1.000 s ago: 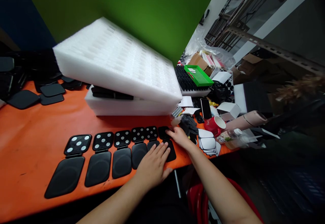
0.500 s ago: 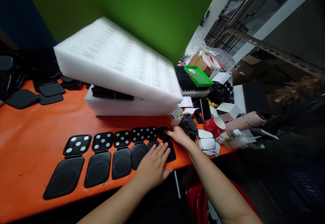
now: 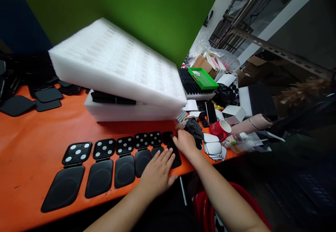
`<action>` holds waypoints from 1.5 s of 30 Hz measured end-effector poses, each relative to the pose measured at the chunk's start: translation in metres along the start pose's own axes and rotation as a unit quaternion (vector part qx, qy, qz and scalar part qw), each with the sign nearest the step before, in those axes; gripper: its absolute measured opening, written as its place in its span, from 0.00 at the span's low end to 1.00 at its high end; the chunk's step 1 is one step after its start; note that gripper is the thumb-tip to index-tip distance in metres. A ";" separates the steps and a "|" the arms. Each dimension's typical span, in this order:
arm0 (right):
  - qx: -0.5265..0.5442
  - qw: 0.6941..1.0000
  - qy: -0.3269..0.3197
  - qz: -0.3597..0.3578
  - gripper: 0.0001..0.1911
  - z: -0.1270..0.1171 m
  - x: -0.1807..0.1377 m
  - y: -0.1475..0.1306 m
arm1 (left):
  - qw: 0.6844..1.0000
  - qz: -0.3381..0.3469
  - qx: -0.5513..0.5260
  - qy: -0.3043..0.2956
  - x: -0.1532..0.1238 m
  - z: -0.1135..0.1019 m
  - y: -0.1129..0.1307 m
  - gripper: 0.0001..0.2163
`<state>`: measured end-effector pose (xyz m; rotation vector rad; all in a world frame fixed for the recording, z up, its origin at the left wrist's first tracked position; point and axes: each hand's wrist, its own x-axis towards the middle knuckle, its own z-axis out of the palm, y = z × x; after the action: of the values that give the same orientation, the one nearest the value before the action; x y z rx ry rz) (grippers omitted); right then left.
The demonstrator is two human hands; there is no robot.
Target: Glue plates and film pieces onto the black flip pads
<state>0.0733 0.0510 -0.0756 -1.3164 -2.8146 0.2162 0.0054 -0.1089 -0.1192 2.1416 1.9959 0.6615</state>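
A row of hinged black double panels [image 3: 124,170] lies opened out along the table's front edge. The small upper plates [image 3: 104,148] of most bear white dots. My left hand [image 3: 159,170] rests flat, fingers stretched, across the lower panels at the row's right end. My right hand [image 3: 185,142] is closed, with its fingers curled at the right edge of the last upper plate [image 3: 167,138]. No white dots show on that plate. Whatever the right fingers may pinch is hidden. Just beyond this hand lies a dark grey glove-like cloth [image 3: 193,129].
White foam blocks [image 3: 126,67] lean stacked behind the row on the orange table [image 3: 23,148]. Loose black panels [image 3: 48,99] lie at left. To the right are white rounded sheets [image 3: 213,146], a red mug [image 3: 219,129], a bottle [image 3: 233,140] and a green tray [image 3: 203,79].
My right hand's fingers have curled more and sit at the plate's right edge. My left hand stays flat in place. The view has shifted slightly.
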 end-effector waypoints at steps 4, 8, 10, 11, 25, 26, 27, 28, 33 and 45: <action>0.076 0.990 0.016 -0.121 0.16 0.000 -0.029 -0.001 | 1.000 0.000 0.005 -0.001 0.001 -0.001 0.001 0.28; 0.102 0.977 -0.025 -0.186 0.19 0.006 -0.048 -0.005 | 1.000 0.001 0.008 -0.019 0.001 -0.004 0.001 0.28; 0.077 0.981 -0.038 -0.175 0.19 0.007 -0.048 -0.007 | 1.000 0.004 0.011 -0.027 0.002 -0.005 0.002 0.28; 0.064 0.982 -0.043 -0.173 0.19 0.007 -0.046 -0.008 | 0.999 0.007 0.013 -0.029 0.002 -0.005 0.001 0.29; 0.117 0.982 0.071 -0.132 0.13 0.007 -0.042 0.012 | 0.998 0.040 0.047 -0.007 -0.001 0.001 -0.002 0.29; 0.109 0.985 0.101 -0.083 0.12 0.006 -0.047 0.023 | 0.998 0.040 0.046 -0.004 -0.001 0.001 -0.002 0.28; 0.096 0.987 0.125 -0.027 0.12 0.006 -0.052 0.035 | 0.998 0.041 0.044 0.000 -0.002 0.002 -0.002 0.28; 0.080 0.987 0.137 0.026 0.12 0.005 -0.056 0.049 | 0.998 0.042 0.041 0.002 -0.002 0.002 -0.003 0.28; 0.085 0.992 0.015 0.089 0.26 -0.001 -0.057 0.104 | 0.998 0.057 0.012 -0.011 -0.005 -0.001 -0.005 0.26; 0.277 0.937 0.050 0.205 0.14 -0.008 -0.066 0.119 | 0.997 0.055 -0.050 0.038 -0.016 -0.017 -0.003 0.15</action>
<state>0.2067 0.0768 -0.0821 -1.6595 -2.1138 0.8478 -0.0047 -0.1278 -0.1086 2.2105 1.8491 0.8518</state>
